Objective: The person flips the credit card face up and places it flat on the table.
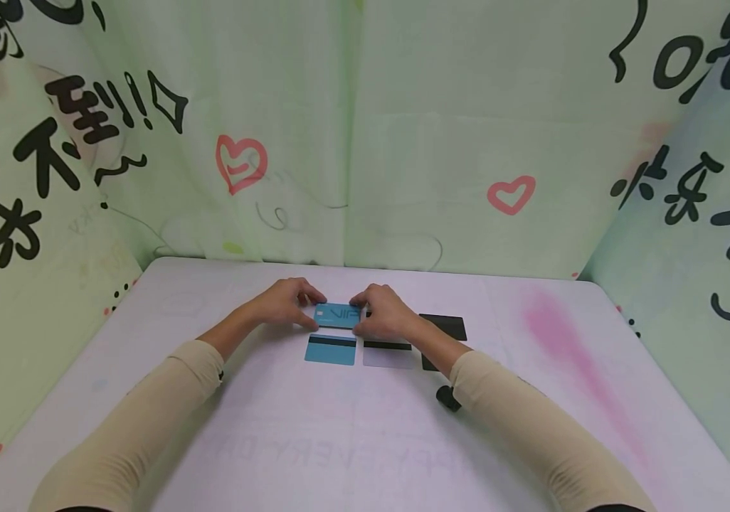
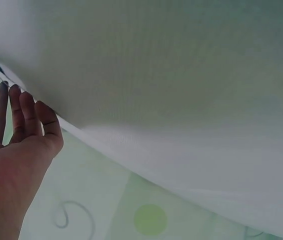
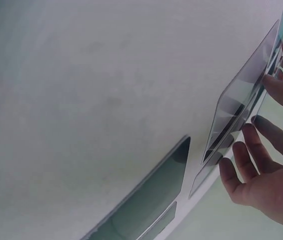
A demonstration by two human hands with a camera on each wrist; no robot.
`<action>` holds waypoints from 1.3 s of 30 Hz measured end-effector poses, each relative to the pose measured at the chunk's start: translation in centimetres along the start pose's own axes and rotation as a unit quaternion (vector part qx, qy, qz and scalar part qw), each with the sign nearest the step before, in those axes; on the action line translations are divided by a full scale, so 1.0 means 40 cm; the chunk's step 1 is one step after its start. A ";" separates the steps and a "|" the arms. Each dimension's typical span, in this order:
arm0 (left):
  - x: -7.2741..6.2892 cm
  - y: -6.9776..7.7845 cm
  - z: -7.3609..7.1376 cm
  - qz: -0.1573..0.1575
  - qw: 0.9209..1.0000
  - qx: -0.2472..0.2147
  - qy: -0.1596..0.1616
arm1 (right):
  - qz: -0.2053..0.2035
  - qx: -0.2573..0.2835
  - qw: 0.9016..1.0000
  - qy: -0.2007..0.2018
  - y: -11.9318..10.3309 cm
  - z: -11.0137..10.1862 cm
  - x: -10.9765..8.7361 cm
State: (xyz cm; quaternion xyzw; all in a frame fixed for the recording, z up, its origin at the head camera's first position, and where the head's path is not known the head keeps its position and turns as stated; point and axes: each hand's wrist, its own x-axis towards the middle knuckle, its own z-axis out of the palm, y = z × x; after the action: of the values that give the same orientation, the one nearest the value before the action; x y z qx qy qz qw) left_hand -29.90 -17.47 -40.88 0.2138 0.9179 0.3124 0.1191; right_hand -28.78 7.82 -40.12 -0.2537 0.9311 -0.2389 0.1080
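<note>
A blue card (image 1: 337, 315) printed with VIP-like letters lies at the far middle of the table. My left hand (image 1: 284, 302) holds its left short edge, index finger at the far corner and thumb at the near one. At the opposite edge, my right hand (image 1: 388, 313) grips it the same way. Just in front lies another blue card (image 1: 330, 353) with a black stripe. A pale silvery card (image 1: 388, 357), also striped, sits beside it, partly behind my right hand. In the right wrist view, that hand's other fingers hover beside the pale card (image 3: 246, 85).
A black card (image 1: 445, 327) lies right of my right hand; another black card (image 1: 427, 364) in front is mostly hidden by my forearm. The white table (image 1: 314, 441) ends at a printed curtain (image 1: 403, 213). A small black device (image 1: 448, 398) shows by my right sleeve.
</note>
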 end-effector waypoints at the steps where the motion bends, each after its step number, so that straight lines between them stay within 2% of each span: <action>1: -0.001 0.002 0.000 -0.001 1.000 0.001 -0.001 | -0.001 -0.001 1.000 0.000 0.000 0.000 0.000; 7: -0.005 0.005 0.001 -0.008 1.000 0.000 -0.004 | -0.005 -0.007 1.000 0.000 0.000 -0.001 0.002; 21: -0.006 0.001 0.003 0.002 1.000 0.007 -0.006 | -0.002 -0.016 1.000 -0.010 -0.001 -0.004 0.002; 30: -0.010 0.000 0.002 -0.010 1.000 0.007 0.002 | -0.009 -0.009 1.000 -0.006 0.003 -0.002 0.000; 39: -0.024 -0.003 -0.007 -0.001 1.000 -0.018 0.008 | 0.003 0.001 1.000 0.007 0.011 -0.002 -0.005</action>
State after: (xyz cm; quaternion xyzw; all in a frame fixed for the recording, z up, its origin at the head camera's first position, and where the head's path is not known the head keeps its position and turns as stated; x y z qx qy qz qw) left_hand -29.17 -18.15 -40.65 0.2087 0.9130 0.3308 0.1161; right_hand -28.81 8.30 -40.25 -0.2490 0.9325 -0.2410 0.1020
